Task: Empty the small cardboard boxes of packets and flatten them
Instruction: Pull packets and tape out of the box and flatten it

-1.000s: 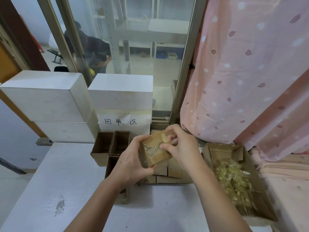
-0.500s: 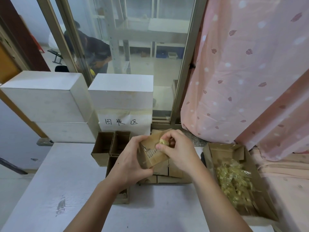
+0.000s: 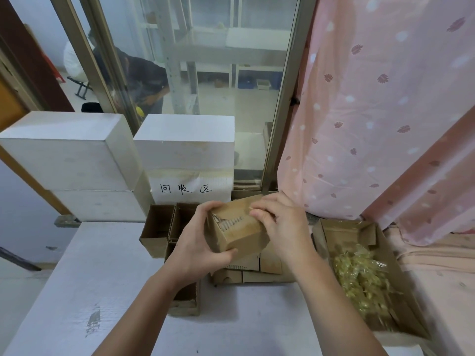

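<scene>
A small brown cardboard box (image 3: 237,231) is held in the air above the table, tilted, with a printed barcode on its left face. My left hand (image 3: 199,242) grips it from the left side and underneath. My right hand (image 3: 280,224) is on its top right, with the fingertips curled at the top flap. Under the box lies a stack of flattened cardboard boxes (image 3: 253,268). A large open carton (image 3: 341,233) on the right holds a heap of clear yellowish packets (image 3: 359,276).
Several empty open small boxes (image 3: 158,228) stand left of my hands. White foam blocks (image 3: 69,152) and a handwritten paper sign (image 3: 186,188) sit behind them. A pink curtain (image 3: 380,111) hangs at the right. The white table (image 3: 84,278) spreads out in front.
My right hand's fingers have shifted along the top flap of the box. The box has tilted a little in my left hand.
</scene>
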`<state>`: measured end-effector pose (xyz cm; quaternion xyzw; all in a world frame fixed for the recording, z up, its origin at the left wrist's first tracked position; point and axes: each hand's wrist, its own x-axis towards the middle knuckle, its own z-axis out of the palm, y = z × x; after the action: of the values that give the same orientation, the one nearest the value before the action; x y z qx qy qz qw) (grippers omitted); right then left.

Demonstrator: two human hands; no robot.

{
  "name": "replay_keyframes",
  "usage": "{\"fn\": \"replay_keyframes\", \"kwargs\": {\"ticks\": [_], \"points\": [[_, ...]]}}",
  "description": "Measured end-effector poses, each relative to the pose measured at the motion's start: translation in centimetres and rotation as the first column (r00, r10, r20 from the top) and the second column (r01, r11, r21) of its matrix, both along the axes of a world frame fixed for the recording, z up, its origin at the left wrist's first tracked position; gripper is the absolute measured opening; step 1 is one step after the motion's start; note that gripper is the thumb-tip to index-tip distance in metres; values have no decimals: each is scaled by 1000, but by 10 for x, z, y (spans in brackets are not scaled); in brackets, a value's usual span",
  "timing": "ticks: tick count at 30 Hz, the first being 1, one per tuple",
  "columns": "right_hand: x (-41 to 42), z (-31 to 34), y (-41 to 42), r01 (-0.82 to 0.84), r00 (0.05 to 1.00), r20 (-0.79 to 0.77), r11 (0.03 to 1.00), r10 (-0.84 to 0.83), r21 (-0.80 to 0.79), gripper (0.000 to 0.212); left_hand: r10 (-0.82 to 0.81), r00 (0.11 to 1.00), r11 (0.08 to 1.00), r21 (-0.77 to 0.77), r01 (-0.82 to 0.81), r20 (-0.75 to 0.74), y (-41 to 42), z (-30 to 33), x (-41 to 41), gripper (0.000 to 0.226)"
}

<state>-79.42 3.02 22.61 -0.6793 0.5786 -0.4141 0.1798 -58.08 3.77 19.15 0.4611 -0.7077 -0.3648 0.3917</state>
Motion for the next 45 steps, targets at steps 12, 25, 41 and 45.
{"fn": "replay_keyframes", "kwargs": {"ticks": [12,25,41,45], "points": [[2,-6,-10,126,980,125,973,-152,191,14,-20,994,989,-145,35,106,-5,-1,-10,101],[-4,-5,-5,244,964,-103,969,-246,-39,17,-62,994,995,-76,68,87,-24,-8,-2,88],[4,-11,0,278,892,339,955,-297,107,15,139,984,964,-242,-108,112,4,-12,-16,77],[5,-13,6,300,916,270,953,-298,35,18,93,993,975,-211,-74,79,4,-11,-7,76]]}}
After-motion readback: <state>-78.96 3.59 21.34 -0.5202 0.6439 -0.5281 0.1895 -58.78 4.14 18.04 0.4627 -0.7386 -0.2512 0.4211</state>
